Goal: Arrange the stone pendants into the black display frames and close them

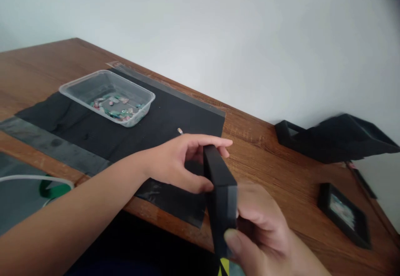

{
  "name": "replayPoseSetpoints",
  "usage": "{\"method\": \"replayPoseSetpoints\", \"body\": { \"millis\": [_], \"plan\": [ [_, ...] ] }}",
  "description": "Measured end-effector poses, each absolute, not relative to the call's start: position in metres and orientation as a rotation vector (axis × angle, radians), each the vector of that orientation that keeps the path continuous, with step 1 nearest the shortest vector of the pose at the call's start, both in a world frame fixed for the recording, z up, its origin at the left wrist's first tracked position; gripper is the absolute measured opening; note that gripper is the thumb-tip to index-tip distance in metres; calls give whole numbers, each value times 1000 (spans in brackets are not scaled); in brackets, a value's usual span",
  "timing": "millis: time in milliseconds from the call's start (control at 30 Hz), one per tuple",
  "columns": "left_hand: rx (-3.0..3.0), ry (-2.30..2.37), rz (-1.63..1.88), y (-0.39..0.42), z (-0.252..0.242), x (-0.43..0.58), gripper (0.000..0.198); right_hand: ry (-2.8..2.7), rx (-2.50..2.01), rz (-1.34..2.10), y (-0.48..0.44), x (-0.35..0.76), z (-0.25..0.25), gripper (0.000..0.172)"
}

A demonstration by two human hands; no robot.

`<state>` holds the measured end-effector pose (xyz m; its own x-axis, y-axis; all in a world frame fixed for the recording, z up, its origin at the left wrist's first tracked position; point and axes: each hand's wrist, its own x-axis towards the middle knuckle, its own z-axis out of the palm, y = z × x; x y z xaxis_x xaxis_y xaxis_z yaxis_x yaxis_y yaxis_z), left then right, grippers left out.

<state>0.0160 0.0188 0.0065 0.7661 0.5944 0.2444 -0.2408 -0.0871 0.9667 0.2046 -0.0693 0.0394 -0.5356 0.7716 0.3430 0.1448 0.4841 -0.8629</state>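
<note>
A flat black box (220,176) is held up on edge near the table's front, its narrow side facing me. My left hand (187,163) is around its far end, thumb on the near left side and fingers reaching over the top. From the right, my right hand (262,226) grips the lower near end, with the thumb on the narrow side. The box's broad faces are mostly hidden at this angle. Just beyond my left hand, a small light-coloured piece (180,131) lies on the black sheet (175,109).
A clear plastic tub (146,96) holding small pink, green and white pieces stands on the sheet, taped to the wooden table (250,142). Rightward lie a black box with a pale patterned panel (342,211) and a larger black object (334,138) against the wall. A white cable (34,178) runs at lower left.
</note>
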Motion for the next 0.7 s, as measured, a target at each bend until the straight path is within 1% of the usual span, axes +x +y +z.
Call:
{"method": "replayPoseSetpoints", "body": {
  "millis": [67,100,167,300,400,467,500,533,567,667,700],
  "plan": [
    [1523,255,691,21,6,16,81,-1959,-759,1052,-68,203,37,25],
    [1534,248,701,21,6,16,81,-1948,-767,1062,-67,203,36,24],
    [1553,242,755,22,5,17,71,-1922,-777,1082,-65,203,34,22],
    [1611,263,1014,22,5,20,37,-1869,-803,1054,-63,206,35,20],
    [1598,384,1292,22,7,20,29,-1824,-849,987,-65,208,36,16],
    [1520,449,1364,21,8,19,25,-1804,-881,940,-65,209,35,13],
    [1486,457,1345,20,8,18,26,-1794,-889,923,-65,209,34,14],
    [1469,449,1296,19,8,17,33,-1783,-887,913,-65,209,32,15],
    [1477,430,1220,18,8,16,44,-1767,-882,909,-64,208,31,16],
    [1590,367,1002,14,5,17,90,-1698,-908,914,-63,206,29,17],
    [1628,368,968,13,5,18,98,-1674,-932,910,-63,206,28,17]
  ]
}}
